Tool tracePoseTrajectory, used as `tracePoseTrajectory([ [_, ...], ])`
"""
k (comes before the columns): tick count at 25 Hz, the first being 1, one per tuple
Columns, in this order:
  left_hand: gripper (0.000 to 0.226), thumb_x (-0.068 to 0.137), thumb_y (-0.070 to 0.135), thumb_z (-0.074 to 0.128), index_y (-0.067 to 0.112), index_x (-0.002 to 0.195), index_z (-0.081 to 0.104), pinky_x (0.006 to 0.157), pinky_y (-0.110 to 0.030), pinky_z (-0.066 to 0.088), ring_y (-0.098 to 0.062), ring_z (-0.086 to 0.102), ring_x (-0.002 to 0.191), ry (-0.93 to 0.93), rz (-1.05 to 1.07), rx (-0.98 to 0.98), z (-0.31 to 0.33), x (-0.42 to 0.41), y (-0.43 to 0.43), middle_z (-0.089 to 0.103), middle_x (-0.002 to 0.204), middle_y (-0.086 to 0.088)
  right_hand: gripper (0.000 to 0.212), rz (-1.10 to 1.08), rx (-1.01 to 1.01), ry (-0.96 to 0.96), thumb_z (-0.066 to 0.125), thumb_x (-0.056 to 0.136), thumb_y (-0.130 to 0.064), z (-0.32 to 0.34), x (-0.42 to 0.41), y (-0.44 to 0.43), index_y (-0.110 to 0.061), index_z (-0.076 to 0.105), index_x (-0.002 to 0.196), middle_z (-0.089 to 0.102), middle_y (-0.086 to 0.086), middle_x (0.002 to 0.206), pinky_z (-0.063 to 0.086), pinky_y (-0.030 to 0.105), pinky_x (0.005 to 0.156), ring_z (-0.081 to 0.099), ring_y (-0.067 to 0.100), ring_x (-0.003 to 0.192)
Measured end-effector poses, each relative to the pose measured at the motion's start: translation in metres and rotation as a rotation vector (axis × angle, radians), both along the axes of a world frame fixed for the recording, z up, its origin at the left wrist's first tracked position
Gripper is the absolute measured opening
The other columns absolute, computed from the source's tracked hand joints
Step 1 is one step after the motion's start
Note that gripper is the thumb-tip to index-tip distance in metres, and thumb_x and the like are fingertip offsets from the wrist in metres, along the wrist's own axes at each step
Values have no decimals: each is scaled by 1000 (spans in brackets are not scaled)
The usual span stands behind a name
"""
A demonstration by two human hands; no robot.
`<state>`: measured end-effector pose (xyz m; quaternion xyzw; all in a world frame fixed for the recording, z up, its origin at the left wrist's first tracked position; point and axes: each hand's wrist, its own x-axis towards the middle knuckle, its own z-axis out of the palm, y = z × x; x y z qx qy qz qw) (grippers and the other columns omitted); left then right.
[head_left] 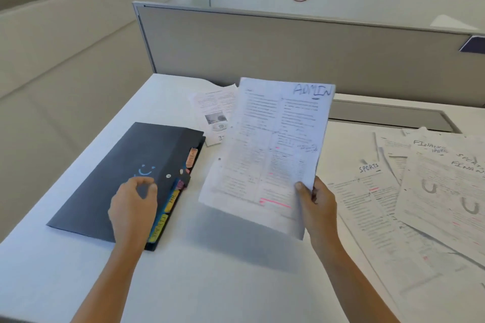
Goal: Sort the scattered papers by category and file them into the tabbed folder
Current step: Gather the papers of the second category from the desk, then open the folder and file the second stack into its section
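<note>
Paper [267, 155] stands lengthwise upright in right hand [319, 203], heading [312, 90] uppermost.

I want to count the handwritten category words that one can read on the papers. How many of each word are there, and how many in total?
ADMIN: 1, on the sheet in the right hand
SPORTS: 2, one cut by the frame edge
FINANCE: 2, one cut by the frame edge
Total: 5

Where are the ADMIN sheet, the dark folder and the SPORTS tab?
ADMIN sheet [270, 144], head view, middle of the printed page.
dark folder [102, 178], head view, bare front cover.
SPORTS tab [158, 228], head view, its yellow label.
</note>
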<state>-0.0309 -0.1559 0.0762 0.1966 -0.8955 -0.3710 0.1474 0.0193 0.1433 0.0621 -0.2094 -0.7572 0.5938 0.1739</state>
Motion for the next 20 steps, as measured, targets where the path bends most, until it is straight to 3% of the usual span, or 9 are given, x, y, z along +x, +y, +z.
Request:
tracePoseTrajectory([
  [5, 56, 79, 34, 72, 18, 129, 52, 102, -48, 34, -29, 42, 129, -158, -170, -213, -31, -10, -30, 46, 141, -8, 10, -103, -52, -60, 53, 93, -16, -14, -5, -33, -19, 61, 98, 65, -11, 88, 44, 20, 62, 60, 7, 80],
  [10, 100, 69, 54, 74, 20, 147, 20, 114, -52, 11, -37, 3, 144, -367, -219, -478, -49, -13, -34, 4, 157, -14, 14, -153, -78, -95, 52, 94, -17, -23, -4, -53, -17, 62, 103, 66, -7, 95, 45, 23, 67, 61, 12, 85],
  [14, 101, 73, 58, 68, 21, 148, 11, 113, -56, 8, -38, -5, 145, -443, -268, -504, -52, -19, -40, -7, 158, -12, 15, -188, -75, -117, 52, 94, -18, -31, 0, -65, -18, 62, 105, 67, -6, 100, 47, 27, 73, 61, 16, 91],
  [20, 96, 81, 54, 62, 12, 149, 9, 112, -60, 9, -36, -9, 145, -468, -340, -483, -51, -27, -41, -10, 159, -11, 15, -215, -78, -161, 52, 92, -18, -38, 8, -77, -18, 63, 101, 69, -7, 95, 51, 32, 75, 64, 17, 90],
])
